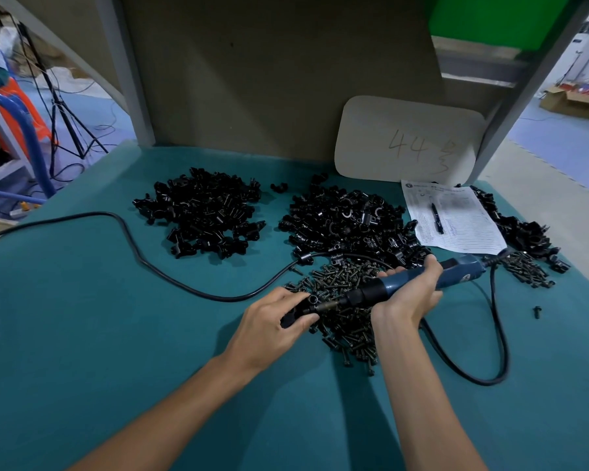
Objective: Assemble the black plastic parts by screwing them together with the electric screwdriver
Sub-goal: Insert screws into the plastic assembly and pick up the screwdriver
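**Screwdriver lined up on a part, right over the screw pile**

The left hand is curled around a small black part, pinning it low at the near-left edge of the screw pile. My guess is that's so it can't spin when the bit bites. The right hand has a full fist wrapped around the barrel of the electric screwdriver. The tool lies almost flat, nose pointing left into the part, and the tip looks to be touching it.

The layout makes sense. Screws sit closest to the hands, with two heaps of black parts further back, the left heap and the middle heap. A third heap is far right, half under a paper form with a pen lying on it. The cord loops off across the green table to the left, clear of the hands.

Readable writing: the pale card leaning at the back says "44" by hand, plus a scrawl I can't make out. The form's print is too small to read, and so is the round logo on the screwdriver.
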